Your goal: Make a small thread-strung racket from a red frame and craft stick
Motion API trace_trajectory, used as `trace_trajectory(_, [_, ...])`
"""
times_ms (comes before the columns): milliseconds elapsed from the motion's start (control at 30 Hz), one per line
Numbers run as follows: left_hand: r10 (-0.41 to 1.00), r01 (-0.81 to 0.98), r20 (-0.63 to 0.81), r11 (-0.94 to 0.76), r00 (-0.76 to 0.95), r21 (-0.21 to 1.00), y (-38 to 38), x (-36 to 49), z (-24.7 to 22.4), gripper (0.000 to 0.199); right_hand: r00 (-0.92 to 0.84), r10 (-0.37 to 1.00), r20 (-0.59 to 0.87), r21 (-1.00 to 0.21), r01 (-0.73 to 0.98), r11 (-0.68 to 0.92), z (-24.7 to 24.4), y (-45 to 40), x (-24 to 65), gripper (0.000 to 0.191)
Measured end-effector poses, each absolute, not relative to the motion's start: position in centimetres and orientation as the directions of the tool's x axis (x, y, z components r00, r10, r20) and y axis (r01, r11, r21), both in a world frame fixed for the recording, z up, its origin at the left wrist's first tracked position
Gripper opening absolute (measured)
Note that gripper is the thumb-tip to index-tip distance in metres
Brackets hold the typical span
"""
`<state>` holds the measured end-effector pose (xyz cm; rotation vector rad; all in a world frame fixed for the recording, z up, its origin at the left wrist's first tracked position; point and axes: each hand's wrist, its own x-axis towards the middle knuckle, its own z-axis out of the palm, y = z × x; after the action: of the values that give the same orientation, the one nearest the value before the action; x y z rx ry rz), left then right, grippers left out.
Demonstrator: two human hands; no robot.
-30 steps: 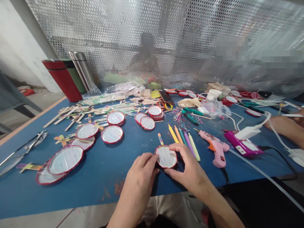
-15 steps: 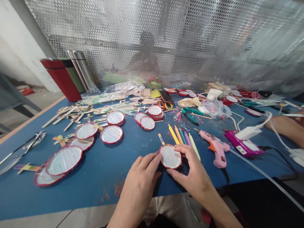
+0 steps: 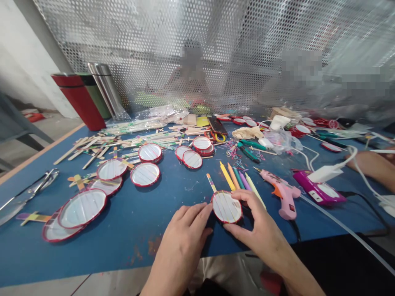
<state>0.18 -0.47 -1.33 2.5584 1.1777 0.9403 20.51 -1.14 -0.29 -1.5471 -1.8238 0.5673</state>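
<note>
A small toy banjo (image 3: 226, 207) has a round white face, a red rim and thin bands stretched across it. Its neck, a coloured craft stick (image 3: 211, 183), points away from me. My right hand (image 3: 257, 224) grips the right side of the rim, thumb at the near edge and fingers at the far edge. At the left rim, my left hand (image 3: 188, 234) is closed, with its fingertips against the edge; its thumb is partly hidden. Several marker pens (image 3: 227, 176) lie just beyond the banjo. To the right of them rests a pink glue gun (image 3: 284, 193).
Red-rimmed discs (image 3: 83, 208) lie at left, some with crossed sticks. Craft sticks (image 3: 92, 150), pliers (image 3: 248, 153), scissors (image 3: 38, 189) and a purple power strip (image 3: 319, 189) with white cables share the blue table (image 3: 123, 255). Bottles (image 3: 82, 100) stand back left. Another person's arm (image 3: 375, 166) is at right.
The toy banjo has shifted slightly right and toward me, with my right hand moving along with it. My left hand stays at its left edge.
</note>
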Motion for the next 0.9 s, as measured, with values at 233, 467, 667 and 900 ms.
trace_trajectory(233, [0.708,0.630,0.462,-0.698,0.534,0.342,-0.02,-0.20,-2.00,0.047,-0.070,0.965,0.251,-0.688,0.689,0.229,-0.52,-0.31,20.15,0.047])
trace_trajectory(467, [0.709,0.639,0.502,-0.689,0.496,0.342,-0.11,0.09,-1.59,0.035,-0.068,0.967,0.246,-0.685,0.694,0.223,-0.58,-0.19,20.22,0.047])
trace_trajectory(667, [0.720,0.647,0.491,-0.678,0.490,0.349,-0.28,0.09,-1.26,0.033,-0.072,0.971,0.229,-0.697,0.684,0.216,-0.54,-0.15,20.15,0.047])
trace_trajectory(900, [0.716,0.638,0.497,-0.683,0.490,0.356,-0.29,0.18,-1.15,0.035,-0.073,0.975,0.210,-0.707,0.677,0.203,-0.65,-0.16,20.16,0.047])
